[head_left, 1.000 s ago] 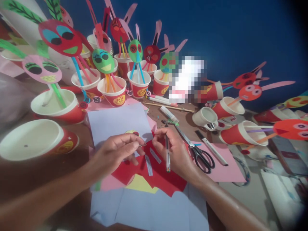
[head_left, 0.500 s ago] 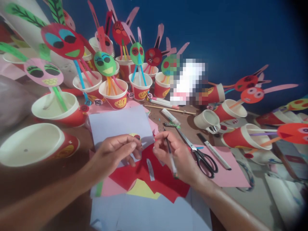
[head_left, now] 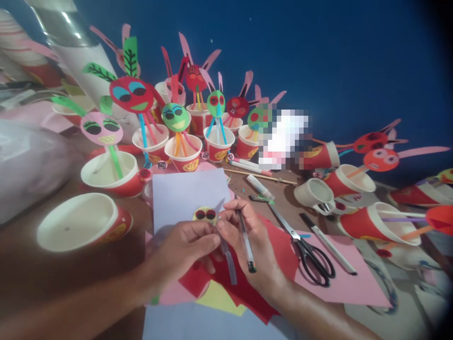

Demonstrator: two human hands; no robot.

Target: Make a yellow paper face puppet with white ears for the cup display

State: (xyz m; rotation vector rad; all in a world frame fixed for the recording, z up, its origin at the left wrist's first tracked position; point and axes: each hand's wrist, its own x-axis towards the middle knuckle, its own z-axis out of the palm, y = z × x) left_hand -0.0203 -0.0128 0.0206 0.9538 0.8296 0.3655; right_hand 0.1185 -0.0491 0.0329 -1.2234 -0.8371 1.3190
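Observation:
My right hand [head_left: 253, 241] is closed around a pen [head_left: 244, 236], dark at both ends with a pale barrel, slanting across the fingers. My left hand [head_left: 194, 243] is pinched, and its fingertips meet those of my right hand; anything small between them is hard to make out. Just beyond the fingers lies a yellow paper face [head_left: 205, 215] with dark red-and-black eyes, on a white sheet [head_left: 187, 189]. Below the hands a narrow pale strip [head_left: 231, 269] lies over red paper [head_left: 253, 297]. Its upper end is hidden behind my fingers.
Black-handled scissors [head_left: 311, 262] and a marker [head_left: 329, 245] lie on pink paper [head_left: 354, 283] at right. Behind stand several red-and-white paper cups [head_left: 184, 160] with paper faces on straws. One cup [head_left: 78, 226] lies tipped at left. A white mug [head_left: 313, 193] stands at right.
My view has shifted, so the cups sit lower and further right. My hands have come together at the fingertips, and more of the yellow face shows. The pen stays in my right hand.

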